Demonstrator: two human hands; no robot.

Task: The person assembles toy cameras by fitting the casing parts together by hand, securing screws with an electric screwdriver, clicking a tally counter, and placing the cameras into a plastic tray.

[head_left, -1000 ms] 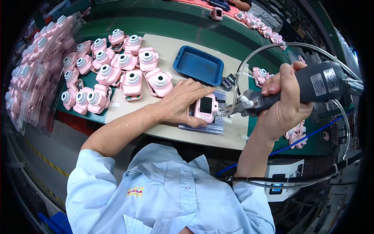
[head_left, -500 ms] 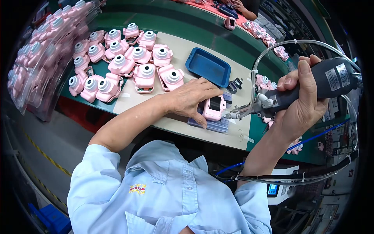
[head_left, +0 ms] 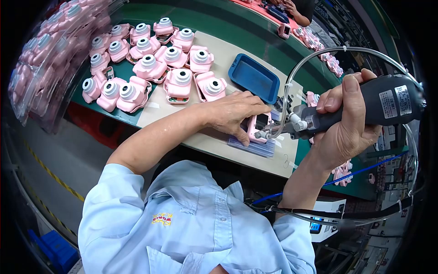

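My left hand [head_left: 235,112] is closed on a pink toy camera [head_left: 252,131], its thumb against the near left side. The camera lies with its dark screen up on a clear ribbed plastic fixture [head_left: 251,147]. Wrapped in my right hand [head_left: 347,109] is a black power screwdriver [head_left: 388,98] with white labels and a clear hose [head_left: 292,75]. Its metal nose reaches over the right near corner of the camera and partly covers it. Whether the bit touches the camera I cannot tell.
A blue tray [head_left: 254,80] lies beyond my left hand. Several pink camera bodies [head_left: 178,80] with grey lenses stand on the left of the table. Clear trays of more cameras [head_left: 41,68] are stacked at far left. Across the bench are another person's hands [head_left: 288,7].
The screwdriver's nose has moved left, from beside the camera to over its near right corner. My left hand keeps hold of the camera. The whole view has shifted slightly.
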